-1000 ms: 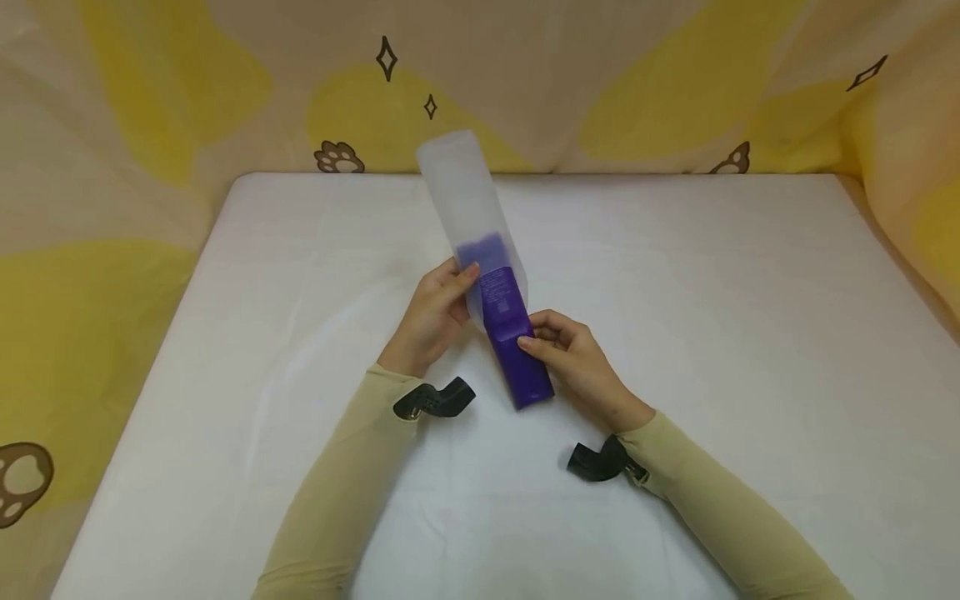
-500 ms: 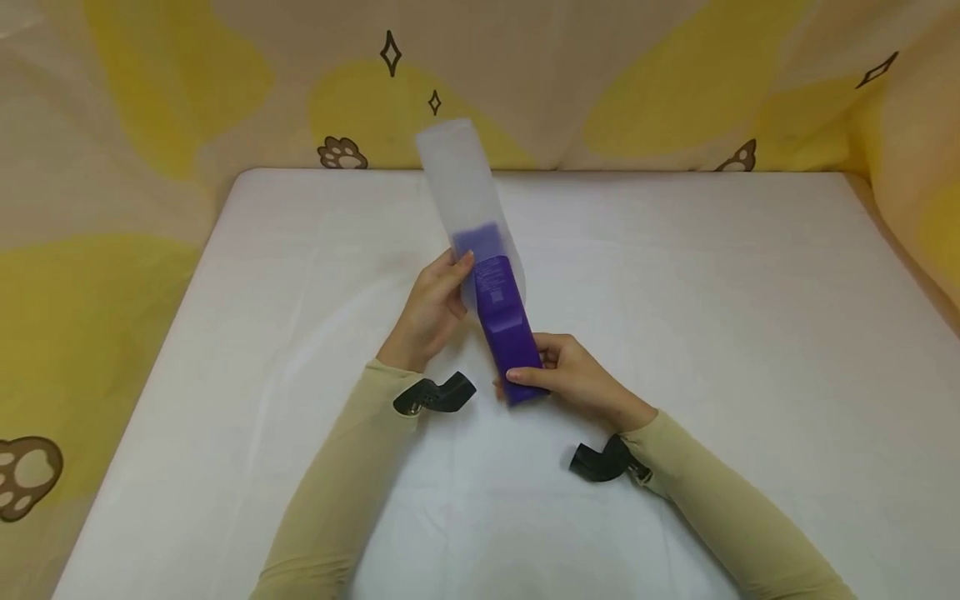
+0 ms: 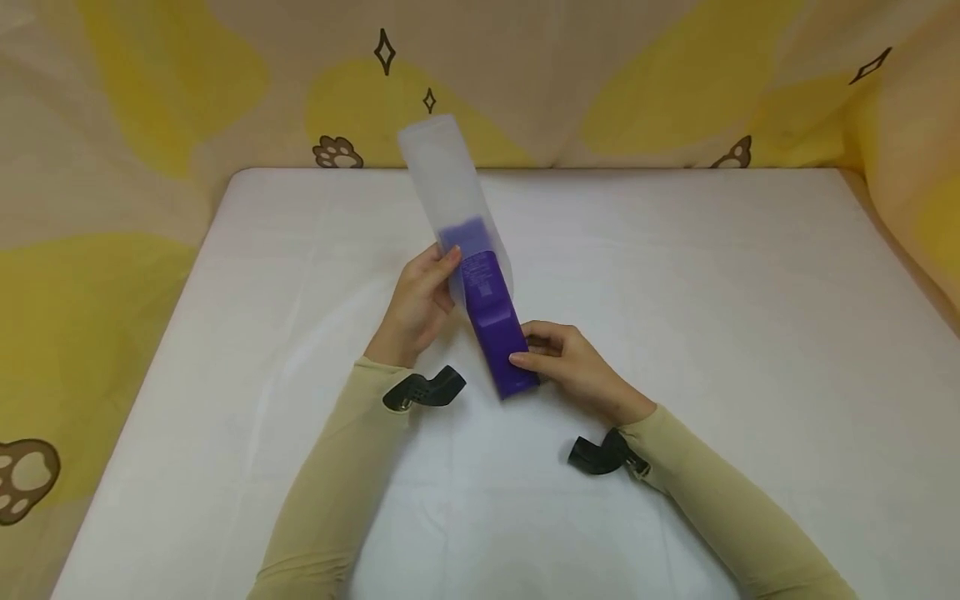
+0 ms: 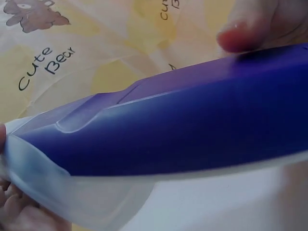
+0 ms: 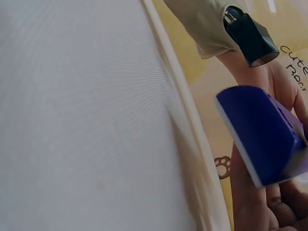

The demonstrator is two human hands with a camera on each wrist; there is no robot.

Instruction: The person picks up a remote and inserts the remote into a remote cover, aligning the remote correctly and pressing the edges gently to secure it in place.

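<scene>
Head view: you have one purple box [image 3: 495, 325] and one translucent sleeve [image 3: 450, 192] in hand above the white table [image 3: 712, 292]; the far end of the box sits inside the mouth of the sleeve, and the rest of the box projects toward you; the sleeve rises at a tilt, away from you and to the left. Your left hand [image 3: 416, 304] pinches the sleeve at its mouth, thumb on top and the other fingers curled behind it; your right hand [image 3: 570, 367] grips the near end of the box, fingers curled along its right edge. You wear two tan sleeves [image 3: 337, 500] and two black wrist mounts [image 3: 427, 390], one on each forearm. One patterned cloth [image 3: 150, 100], yellow and beige with paw prints, hangs behind and beside the table.

Left wrist view: the purple box [image 4: 192, 130] fills the frame lengthwise; its left end lies within the translucent sleeve [image 4: 72, 192]; one fingertip [image 4: 238, 38] of your right hand presses the top edge of the box; fingers of your left hand show at the lower left corner, under the sleeve.

Right wrist view: the near end face of the box [image 5: 262, 132] points at the camera; your left hand [image 5: 260, 202] lies behind and below it; one wrist mount [image 5: 250, 36] shows at the top; the table [image 5: 82, 120] fills the left.
</scene>
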